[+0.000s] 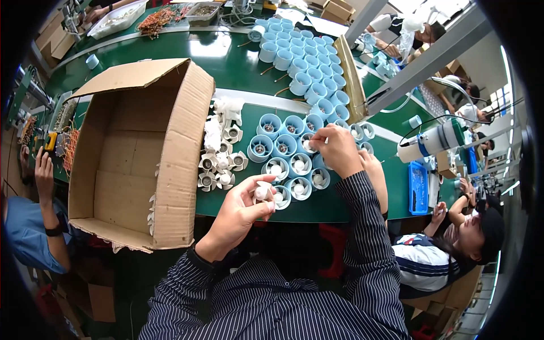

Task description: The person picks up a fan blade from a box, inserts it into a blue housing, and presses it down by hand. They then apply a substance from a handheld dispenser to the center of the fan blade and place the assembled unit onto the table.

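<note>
My left hand (pixel 235 212) is closed around a small white fan impeller (pixel 262 192), held up in front of the nearest cups. My right hand (pixel 338 148) reaches over a group of light blue round cups (pixel 269 123), its fingers pinched at another white impeller (pixel 307 144) sitting in one cup. The fingertips partly hide that cup. Several near cups, such as one light blue cup (pixel 299 188), have white impellers inside. Cups farther left and back show dark metallic cores instead. Loose white impellers (pixel 224 161) lie heaped left of the cups.
An open cardboard box (pixel 190 141) stands on the green table (pixel 226 62) at left. Many more blue cups (pixel 306 56) fill the back, beside a cardboard strip (pixel 350 85). A co-worker's hand (pixel 374 175) is just right of mine. A cylindrical tool (pixel 430 141) hangs at right.
</note>
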A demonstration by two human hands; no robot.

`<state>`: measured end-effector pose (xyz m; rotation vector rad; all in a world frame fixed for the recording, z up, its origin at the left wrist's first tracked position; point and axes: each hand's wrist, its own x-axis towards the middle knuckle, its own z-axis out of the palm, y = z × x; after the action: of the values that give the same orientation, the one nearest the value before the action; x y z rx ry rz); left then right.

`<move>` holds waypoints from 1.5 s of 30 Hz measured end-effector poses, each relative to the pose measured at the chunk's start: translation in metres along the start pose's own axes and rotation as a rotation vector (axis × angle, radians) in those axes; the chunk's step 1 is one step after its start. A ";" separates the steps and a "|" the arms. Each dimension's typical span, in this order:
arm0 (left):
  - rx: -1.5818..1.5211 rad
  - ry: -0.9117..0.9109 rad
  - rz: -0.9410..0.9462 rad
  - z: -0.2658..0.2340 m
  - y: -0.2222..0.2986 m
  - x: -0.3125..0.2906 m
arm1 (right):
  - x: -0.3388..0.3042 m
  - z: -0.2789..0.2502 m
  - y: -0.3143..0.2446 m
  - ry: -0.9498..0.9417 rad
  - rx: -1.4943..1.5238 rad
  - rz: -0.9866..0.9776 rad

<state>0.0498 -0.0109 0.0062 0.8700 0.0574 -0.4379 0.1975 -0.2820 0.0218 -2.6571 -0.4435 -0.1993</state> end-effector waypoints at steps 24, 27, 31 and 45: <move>0.187 -0.086 0.071 -0.003 -0.007 -0.005 | -0.049 -0.043 -0.100 -0.202 0.581 -0.072; 0.683 0.045 0.411 0.010 -0.017 -0.001 | -0.056 -0.048 -0.105 -0.358 0.607 -0.014; 1.202 0.157 0.706 0.012 -0.014 0.000 | -0.057 -0.047 -0.100 -0.441 0.656 0.075; 1.083 0.077 0.485 0.011 0.034 -0.066 | 0.027 -0.024 0.023 0.082 0.201 0.108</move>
<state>0.0020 0.0223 0.0527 1.9065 -0.3477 0.0678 0.2295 -0.3047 0.0396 -2.4578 -0.2771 -0.2179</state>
